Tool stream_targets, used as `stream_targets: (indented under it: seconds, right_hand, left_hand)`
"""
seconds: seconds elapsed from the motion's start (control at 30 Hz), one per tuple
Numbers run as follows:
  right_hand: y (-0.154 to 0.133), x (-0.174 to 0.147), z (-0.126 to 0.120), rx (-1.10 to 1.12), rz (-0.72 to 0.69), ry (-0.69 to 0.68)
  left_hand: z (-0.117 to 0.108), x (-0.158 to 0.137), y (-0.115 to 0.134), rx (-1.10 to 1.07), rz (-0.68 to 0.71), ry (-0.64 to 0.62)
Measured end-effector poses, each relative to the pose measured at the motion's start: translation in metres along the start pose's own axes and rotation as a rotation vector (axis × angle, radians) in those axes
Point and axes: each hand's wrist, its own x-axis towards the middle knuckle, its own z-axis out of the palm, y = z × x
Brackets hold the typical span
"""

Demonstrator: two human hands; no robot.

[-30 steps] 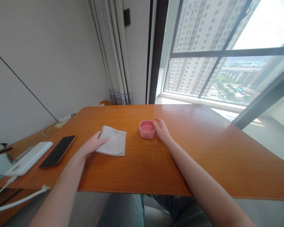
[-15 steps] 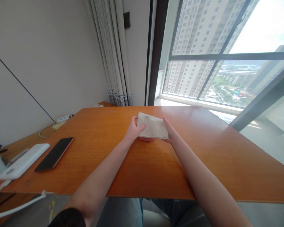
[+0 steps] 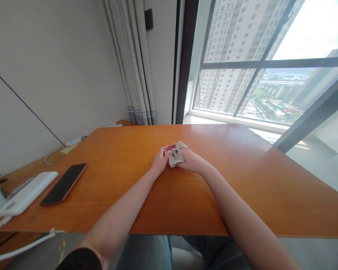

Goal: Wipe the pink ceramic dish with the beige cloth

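A small pink bowl [image 3: 169, 147] sits on the wooden table; only part of its rim shows between my hands. My left hand [image 3: 160, 161] is closed against its left side. The beige cloth [image 3: 175, 158] is bunched up and partly inside the bowl, with a fold hanging over the near rim. My right hand [image 3: 192, 160] grips this cloth and presses it at the bowl's right side. Most of the right fingers are hidden in the cloth.
On the table's left lie a dark-screened phone [image 3: 64, 183] and a white power bank [image 3: 28, 193] with a cable plugged in. A power strip [image 3: 74, 141] lies beyond the left edge. The table [image 3: 180, 210] reaches toward a window [image 3: 242, 90] at the right.
The cloth was held flat between both hands above the bowl; now it is crumpled in my right hand at the bowl. My left hand has let go of it and holds the bowl.
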Motion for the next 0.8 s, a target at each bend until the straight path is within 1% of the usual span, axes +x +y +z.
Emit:
stream_targets:
  seconds: [0.1,0.13,0.2,0.27,0.33,0.4,0.47,0.53,0.63,0.7,0.8]
  right_hand:
    - [-0.004,0.001,0.014,0.007,-0.011,0.006]
    - [-0.005,0.002,0.018,0.0,-0.005,0.018]
    - [-0.008,0.003,0.024,-0.023,0.0,0.065]
    - [-0.012,0.005,0.029,-0.078,0.003,0.157]
    - [-0.016,0.008,0.034,-0.142,0.003,0.276]
    - [-0.019,0.01,0.039,-0.172,-0.028,0.348]
    - [-0.02,0.012,0.043,-0.176,-0.063,0.364]
    - [-0.017,0.013,0.045,-0.184,-0.083,0.351]
    - [-0.009,0.013,0.041,-0.201,-0.11,0.339]
    - [-0.004,0.012,0.034,-0.22,-0.169,0.327]
    - [0.002,0.01,0.026,-0.248,-0.256,0.292]
  left_hand:
    - [0.0,0.0,0.002,-0.062,-0.029,-0.001]
    - [0.001,-0.001,0.004,-0.115,-0.051,0.022]
    - [0.006,-0.004,0.012,-0.272,-0.125,0.109]
    - [0.012,-0.009,0.022,-0.485,-0.202,0.178]
    - [0.018,-0.014,0.03,-0.675,-0.231,0.194]
    - [0.02,-0.017,0.034,-0.743,-0.22,0.231]
    - [0.018,-0.017,0.033,-0.673,-0.217,0.299]
    - [0.012,-0.014,0.032,-0.54,-0.19,0.317]
    - [-0.002,-0.01,0.035,-0.329,-0.044,0.272]
    - [-0.013,-0.009,0.039,-0.202,0.072,0.232]
    - [-0.028,-0.008,0.045,-0.037,0.2,0.134]
